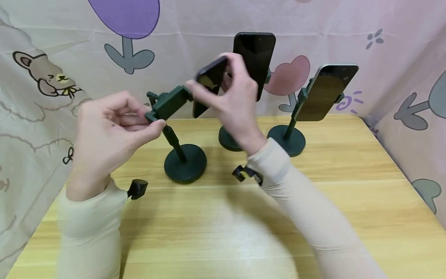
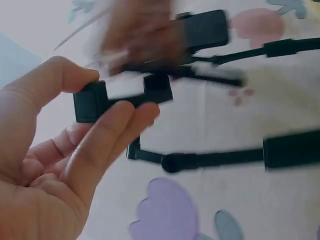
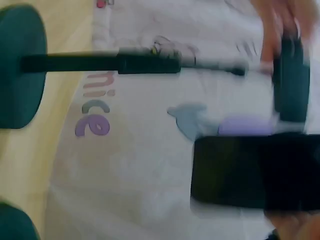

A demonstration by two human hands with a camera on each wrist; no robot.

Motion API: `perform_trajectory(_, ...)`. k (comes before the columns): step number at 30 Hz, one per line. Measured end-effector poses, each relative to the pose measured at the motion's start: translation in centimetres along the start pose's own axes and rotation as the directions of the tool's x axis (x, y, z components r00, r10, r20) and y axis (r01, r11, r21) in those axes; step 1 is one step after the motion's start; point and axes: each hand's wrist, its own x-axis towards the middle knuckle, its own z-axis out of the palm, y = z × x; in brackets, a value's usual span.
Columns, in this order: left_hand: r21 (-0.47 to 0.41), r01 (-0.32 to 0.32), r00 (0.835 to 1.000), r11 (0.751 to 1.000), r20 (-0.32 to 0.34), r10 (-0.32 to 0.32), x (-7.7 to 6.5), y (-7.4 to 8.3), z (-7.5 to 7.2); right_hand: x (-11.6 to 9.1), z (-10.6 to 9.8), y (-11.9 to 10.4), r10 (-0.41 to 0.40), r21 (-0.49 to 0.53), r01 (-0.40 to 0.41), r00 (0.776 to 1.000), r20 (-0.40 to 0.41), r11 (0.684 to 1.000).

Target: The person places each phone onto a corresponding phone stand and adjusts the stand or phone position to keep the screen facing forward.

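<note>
A dark green phone stand point(image 1: 185, 163) with a round base stands left of centre, its clamp point(image 1: 170, 102) tilted. My left hand point(image 1: 115, 131) pinches the clamp's left end between thumb and fingers; the left wrist view shows the clamp point(image 2: 90, 102) in those fingers. Beside the clamp's other end, my right hand point(image 1: 233, 97) grips a dark smartphone point(image 1: 210, 83) by its edges. The right wrist view shows this phone point(image 3: 230, 172) close to the clamp point(image 3: 291, 82); whether they touch I cannot tell. Motion blurs the right hand in the left wrist view.
Behind stands a second stand with a black phone point(image 1: 256, 58), its base point(image 1: 228, 139) partly hidden by my right hand. To its right, a third stand point(image 1: 287, 139) holds a silver-edged phone point(image 1: 326, 93). A patterned cloth point(image 1: 202, 23) hangs behind the wooden table point(image 1: 216, 228).
</note>
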Motion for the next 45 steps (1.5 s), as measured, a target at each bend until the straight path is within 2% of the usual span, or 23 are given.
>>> perform_trajectory(3, 0.002, 0.010, 1.000, 1.000, -0.011, -0.010, -0.5, 0.8, -0.3, 0.2, -0.7, 0.5, 0.008, 0.064, -0.004, 0.998, -0.062, 0.998)
perform_trajectory(6, 0.071, -0.012, 0.999, 0.997, -0.036, 0.014, -0.8, 1.2, -0.2, 0.1, -0.7, 0.4, -0.054, 0.103, 0.062, 0.995, -0.082, 0.993)
perform_trajectory(11, 0.142, -0.049, 0.997, 0.989, -0.054, 0.057, -1.0, 1.1, -0.3, -0.3, -0.4, 0.1, -0.064, 0.079, 0.072, 0.993, -0.097, 0.994)
perform_trajectory(14, 0.211, -0.089, 0.994, 0.973, -0.037, 0.099, -0.8, 0.6, 0.1, -0.5, -0.5, 0.0, -0.076, 0.085, 0.085, 0.992, -0.105, 0.993)
perform_trajectory(18, 0.313, -0.154, 0.984, 0.937, -0.034, 0.173, -0.4, 0.2, 0.8, -0.4, -0.3, -0.1, -0.108, 0.120, 0.119, 0.989, -0.096, 0.986)
perform_trajectory(21, 0.312, -0.168, 0.981, 0.935, -0.041, 0.189, -0.2, 0.5, 1.1, -0.3, 0.0, -0.2, -0.099, 0.178, 0.111, 0.992, -0.075, 0.978)
perform_trajectory(25, 0.268, -0.156, 0.984, 0.951, -0.039, 0.173, 0.0, 0.9, 1.2, -0.2, 0.5, -0.2, -0.131, 0.236, 0.132, 0.991, -0.019, 0.963)
perform_trajectory(28, 0.264, -0.148, 0.986, 0.953, -0.033, 0.163, 0.1, 0.8, 1.1, -0.1, 0.8, 0.0, -0.169, 0.246, 0.159, 0.985, 0.019, 0.956)
perform_trajectory(33, 0.280, -0.160, 0.986, 0.946, -0.001, 0.167, 0.2, 0.5, 0.9, -0.2, 1.2, 0.4, -0.172, 0.212, 0.161, 0.984, 0.035, 0.964)
perform_trajectory(37, 0.294, -0.219, 0.975, 0.930, 0.020, 0.223, 0.1, 0.7, 1.0, -0.2, 1.6, 0.4, -0.176, 0.191, 0.169, 0.984, 0.019, 0.967)
perform_trajectory(42, 0.360, -0.293, 0.951, 0.886, 0.014, 0.309, 0.0, 0.6, 1.2, -0.4, 2.0, -0.1, -0.180, 0.183, 0.173, 0.984, 0.021, 0.968)
perform_trajectory(45, 0.377, -0.297, 0.949, 0.877, 0.016, 0.314, -0.1, 0.5, 1.2, -0.5, 2.1, -0.2, -0.180, 0.177, 0.173, 0.983, 0.024, 0.969)
